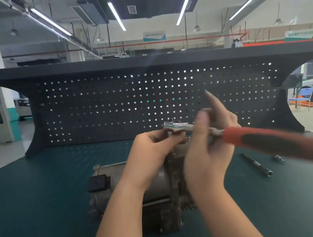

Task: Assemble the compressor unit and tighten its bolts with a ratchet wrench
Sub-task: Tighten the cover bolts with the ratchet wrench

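Note:
A grey metal compressor unit (pixel 155 184) lies on the dark green bench top, partly hidden behind both forearms. Above it I hold a ratchet wrench (pixel 270 141) with a red and black handle that points to the right and is blurred. My right hand (pixel 209 151) grips the wrench's metal shank just ahead of the handle, with the index finger stretched upward. My left hand (pixel 155 149) pinches something under the chrome ratchet head (pixel 173 125); what it pinches is hidden by the fingers.
A long socket extension bar (pixel 257 164) and a small socket or bit (pixel 278 158) lie on the bench to the right. A black pegboard back panel (pixel 111 103) rises behind the bench. Workshop floor, a chair and cars lie beyond.

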A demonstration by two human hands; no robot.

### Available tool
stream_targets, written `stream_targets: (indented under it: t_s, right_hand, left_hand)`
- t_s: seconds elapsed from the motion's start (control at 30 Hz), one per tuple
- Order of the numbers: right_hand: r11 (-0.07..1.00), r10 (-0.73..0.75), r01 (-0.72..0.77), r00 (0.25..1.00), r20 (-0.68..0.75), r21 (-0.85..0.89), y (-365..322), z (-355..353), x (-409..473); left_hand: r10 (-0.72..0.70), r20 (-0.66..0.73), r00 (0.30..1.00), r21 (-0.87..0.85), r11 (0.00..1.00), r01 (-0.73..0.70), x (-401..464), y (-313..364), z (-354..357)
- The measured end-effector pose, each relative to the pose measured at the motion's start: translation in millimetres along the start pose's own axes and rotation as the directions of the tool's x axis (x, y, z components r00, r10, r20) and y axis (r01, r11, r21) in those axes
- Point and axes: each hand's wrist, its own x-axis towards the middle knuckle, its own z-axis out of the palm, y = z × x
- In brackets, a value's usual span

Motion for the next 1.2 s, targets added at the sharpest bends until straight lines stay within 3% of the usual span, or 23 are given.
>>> stream_targets:
  t_s: [0.07, 0.2, 0.23, 0.3, 0.37, 0.4, 0.43, 0.5, 0.53, 0.6, 0.7, 0.9, 1.0, 1.1, 1.2]
  right_hand:
    - [0.944, -0.274, 0.287, 0.957, 0.099, -0.16, -8, 11, -18]
    - [0.945, -0.255, 0.267, 0.963, 0.082, -0.191, -8, 13, -18]
    - [0.968, -0.188, 0.192, 0.981, 0.039, -0.164, -3, 7, -11]
    - [0.989, 0.146, -0.147, 0.987, -0.064, -0.024, 10, -5, 9]
    - [0.871, 0.489, -0.483, 0.87, -0.059, 0.096, 24, -8, 19]
    - [0.844, 0.527, -0.519, 0.849, -0.028, 0.138, 24, -7, 17]
    - [0.873, 0.473, -0.464, 0.88, -0.031, 0.15, 18, -6, 13]
    - [0.979, 0.184, -0.175, 0.98, -0.078, 0.104, 1, 0, 2]
    - [0.997, 0.044, -0.039, 0.997, -0.071, 0.071, -4, 3, -4]
    - [0.996, -0.091, 0.092, 0.995, -0.033, 0.013, -6, 6, -9]
    - [0.982, -0.172, 0.171, 0.985, -0.015, -0.075, -3, 3, -6]
    - [0.994, -0.107, 0.107, 0.993, 0.043, -0.003, -12, 5, -14]
    - [0.997, -0.06, 0.064, 0.992, 0.109, -0.032, -20, 6, -18]
    - [0.989, -0.123, 0.123, 0.992, -0.001, 0.086, -24, -3, -1]
    - [0.919, 0.133, -0.025, 0.959, -0.249, 0.394, -19, -19, 28]
  left_hand:
    - [-0.022, -0.024, 0.999, 0.063, 0.998, 0.023, 2, -3, -3]
    - [-0.006, -0.015, 1.0, 0.09, 0.996, 0.007, 0, -1, -3]
    - [-0.005, 0.009, 1.0, 0.047, 0.999, 0.004, -1, 0, -2]
    - [0.01, 0.024, 1.0, 0.014, 1.0, -0.01, -1, 2, 0]
    - [0.027, 0.012, 1.0, 0.046, 0.999, -0.027, 0, 0, 1]
    - [0.023, 0.001, 1.0, 0.049, 0.999, -0.023, 0, 1, 2]
    - [0.019, -0.011, 1.0, 0.036, 0.999, -0.019, 1, 0, 2]
    - [-0.012, -0.017, 1.0, -0.051, 0.999, 0.011, -1, 1, 2]
    - [-0.038, -0.004, 0.999, -0.098, 0.994, 0.037, -3, 3, 2]
    - [-0.041, 0.033, 0.999, -0.088, 0.995, 0.043, -2, 3, 1]
    - [-0.034, 0.072, 0.997, -0.057, 0.998, 0.038, -2, 4, 0]
    - [-0.055, 0.137, 0.989, -0.086, 0.994, 0.067, -3, 4, 1]
    - [-0.027, 0.102, 0.994, 0.051, 0.998, 0.021, -3, 4, -2]
    - [0.02, 0.044, 0.999, 0.304, 0.952, -0.032, -5, 5, 5]
    - [-0.074, 0.034, 0.997, 0.749, 0.662, 0.024, -3, 3, 17]
